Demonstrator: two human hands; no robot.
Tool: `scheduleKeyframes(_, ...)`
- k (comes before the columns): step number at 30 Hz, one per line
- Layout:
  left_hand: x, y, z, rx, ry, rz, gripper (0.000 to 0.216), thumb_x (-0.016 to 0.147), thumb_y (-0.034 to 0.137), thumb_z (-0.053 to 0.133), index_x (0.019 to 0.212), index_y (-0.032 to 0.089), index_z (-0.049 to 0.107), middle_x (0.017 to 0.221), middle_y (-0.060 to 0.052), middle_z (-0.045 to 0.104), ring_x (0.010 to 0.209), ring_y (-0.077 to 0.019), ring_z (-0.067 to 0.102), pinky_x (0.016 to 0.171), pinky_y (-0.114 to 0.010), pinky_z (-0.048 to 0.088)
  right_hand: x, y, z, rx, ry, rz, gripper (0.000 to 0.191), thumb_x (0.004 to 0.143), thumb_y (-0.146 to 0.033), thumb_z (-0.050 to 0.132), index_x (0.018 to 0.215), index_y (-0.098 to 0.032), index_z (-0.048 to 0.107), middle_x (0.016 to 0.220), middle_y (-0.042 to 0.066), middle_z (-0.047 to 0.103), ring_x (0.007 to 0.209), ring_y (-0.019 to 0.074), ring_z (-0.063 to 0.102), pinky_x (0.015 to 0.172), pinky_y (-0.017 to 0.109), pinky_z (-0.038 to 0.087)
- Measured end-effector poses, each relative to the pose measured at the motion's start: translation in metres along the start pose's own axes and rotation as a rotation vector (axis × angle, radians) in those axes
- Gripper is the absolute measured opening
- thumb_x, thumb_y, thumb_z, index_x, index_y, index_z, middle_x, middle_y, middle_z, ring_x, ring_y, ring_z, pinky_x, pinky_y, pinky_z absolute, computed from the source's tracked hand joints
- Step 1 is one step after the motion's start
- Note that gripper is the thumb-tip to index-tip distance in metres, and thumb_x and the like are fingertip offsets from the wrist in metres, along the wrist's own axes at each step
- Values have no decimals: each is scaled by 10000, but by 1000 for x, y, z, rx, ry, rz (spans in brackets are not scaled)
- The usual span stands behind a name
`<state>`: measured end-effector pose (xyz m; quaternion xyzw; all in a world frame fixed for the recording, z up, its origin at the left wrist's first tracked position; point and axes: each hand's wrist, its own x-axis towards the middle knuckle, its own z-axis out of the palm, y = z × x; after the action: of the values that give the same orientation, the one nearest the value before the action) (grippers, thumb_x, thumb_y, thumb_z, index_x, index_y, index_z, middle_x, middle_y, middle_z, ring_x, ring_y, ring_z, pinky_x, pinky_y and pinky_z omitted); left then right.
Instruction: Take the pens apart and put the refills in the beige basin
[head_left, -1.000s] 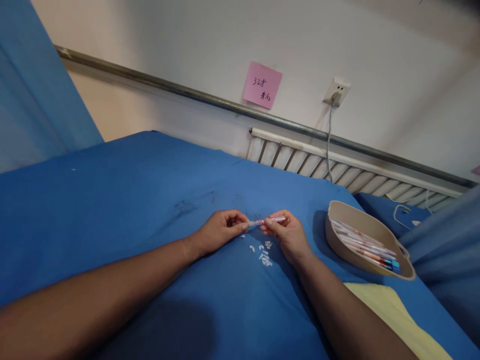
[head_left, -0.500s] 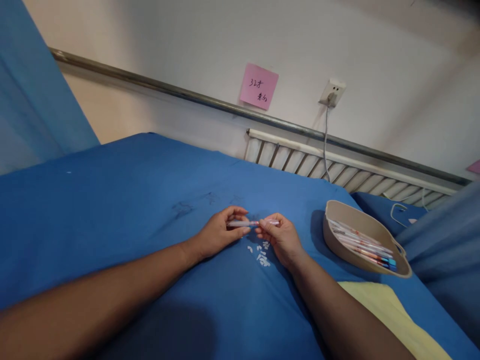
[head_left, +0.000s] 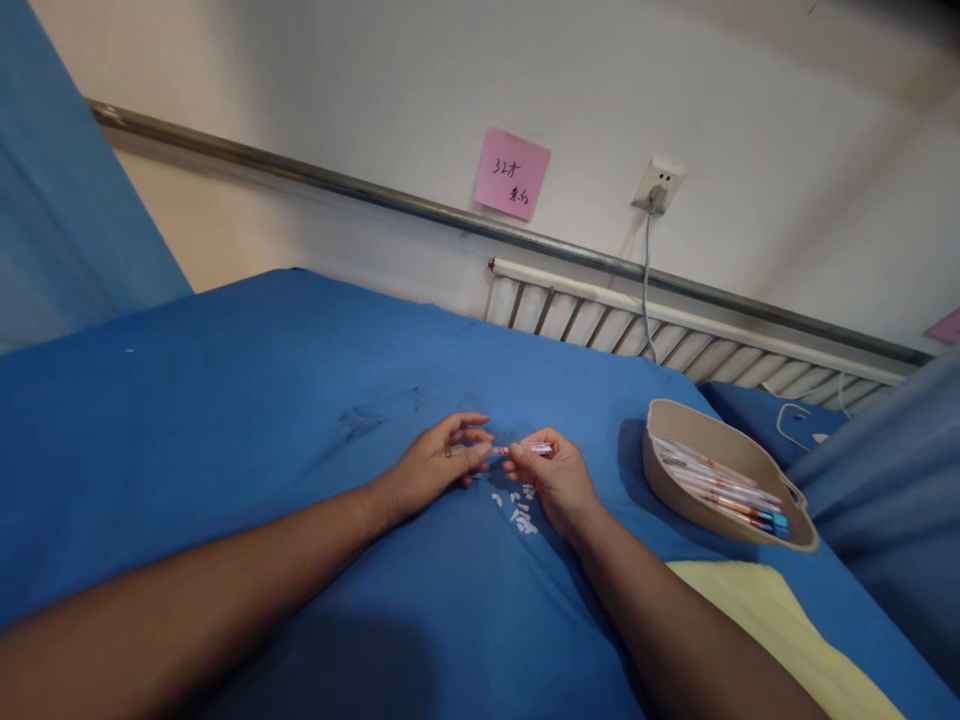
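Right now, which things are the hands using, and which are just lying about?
In use:
- pen
- right hand, pinching it
- left hand, at its other end
- probably pens in basket

Just about, it seems:
- white scraps
- yellow cloth
- pink note on the wall

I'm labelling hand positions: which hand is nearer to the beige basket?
Right. The right hand pinches a pen left of the beige basket, with blue cloth between; the left hand is farther left, at the pen's other end.

A slim pen (head_left: 501, 451), pale with reddish marks near its middle, is held crosswise at the scene's centre, running left to right, nearly level, partly hidden.
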<state>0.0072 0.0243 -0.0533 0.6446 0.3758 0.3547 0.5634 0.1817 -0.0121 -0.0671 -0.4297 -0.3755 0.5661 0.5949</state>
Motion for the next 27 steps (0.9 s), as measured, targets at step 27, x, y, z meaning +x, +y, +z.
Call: scheduleKeyframes(27,5,0,-3,23,-24,-102,305,740,433,598,824,141,566,631,3,610,512,-98,528,499,-220,426,7,4,-2,-152,20,-106,351,597,-393,778,721,-172,535,617,-16,640,558,130,621,554,256,504)
